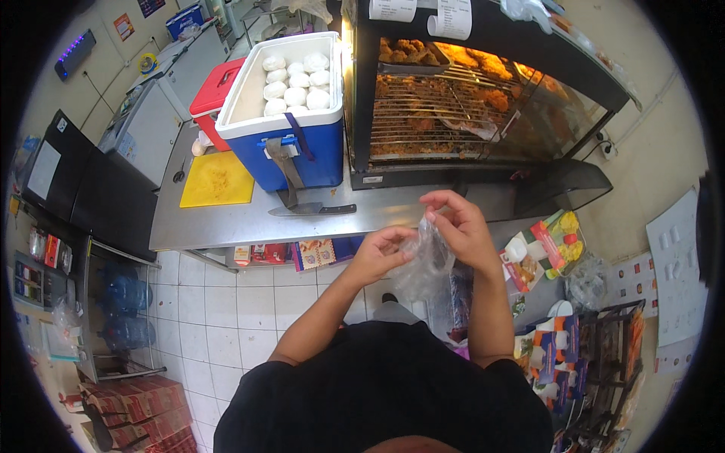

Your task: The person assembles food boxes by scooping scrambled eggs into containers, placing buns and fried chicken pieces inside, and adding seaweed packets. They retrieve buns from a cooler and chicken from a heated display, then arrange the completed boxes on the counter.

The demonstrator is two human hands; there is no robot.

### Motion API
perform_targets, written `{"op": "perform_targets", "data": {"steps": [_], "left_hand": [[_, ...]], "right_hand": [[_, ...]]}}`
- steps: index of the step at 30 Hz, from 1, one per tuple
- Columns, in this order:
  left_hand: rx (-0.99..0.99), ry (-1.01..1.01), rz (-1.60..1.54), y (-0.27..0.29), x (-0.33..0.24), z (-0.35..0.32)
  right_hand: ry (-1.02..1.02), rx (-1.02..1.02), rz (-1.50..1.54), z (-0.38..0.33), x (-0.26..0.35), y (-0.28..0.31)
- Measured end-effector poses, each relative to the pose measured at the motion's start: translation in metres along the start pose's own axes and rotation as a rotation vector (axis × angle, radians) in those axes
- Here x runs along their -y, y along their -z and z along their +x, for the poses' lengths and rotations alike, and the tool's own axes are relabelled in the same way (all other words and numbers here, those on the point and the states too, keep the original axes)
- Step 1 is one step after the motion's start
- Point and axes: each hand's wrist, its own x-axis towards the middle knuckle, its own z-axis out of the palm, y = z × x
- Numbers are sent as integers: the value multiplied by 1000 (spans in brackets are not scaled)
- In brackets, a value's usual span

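A thin clear plastic bag (424, 275) hangs between my hands in front of the steel counter. My right hand (462, 230) pinches its top edge between thumb and fingers. Lower and to the left, my left hand (384, 253) closes its thumb and fingers on the side of the bag. A knife (311, 210) with a dark handle lies near the counter's edge. Behind it stands a blue cooler box (310, 162) with a white rim, its top uncovered. Several round white wrapped bundles (297, 81) are piled in it.
A heated glass display cabinet (491, 170) with fried pieces on racks stands at the back right. A yellow cutting board (217, 180) and a red cooler (215, 94) sit left on the steel counter (177, 226). Food packages (555, 245) lie to my right; boxes (143, 411) are stacked lower left.
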Motion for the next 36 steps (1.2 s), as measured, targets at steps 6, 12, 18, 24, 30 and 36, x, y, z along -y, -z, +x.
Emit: {"op": "perform_targets", "data": {"steps": [6,12,18,24,30,36], "left_hand": [[-166,-60,-40,18,18,13],[-141,123,104,21,48,6],[-470,389,112,58,100,-39],[-234,594,923,84,90,-58],[-619,239,-585,68,88,-57],[-1003,-252,-715,97,35,-190]], "right_hand": [[-204,197,104,9,-61,17],[-254,180,-78,-47,-91,95],[-1008,-168,-1100,-210,-138,271],[-340,-479,-1250,-110,-107,222],[436,525,-267,22,-96,-90],[870,887,-28,23,-137,-314]]}}
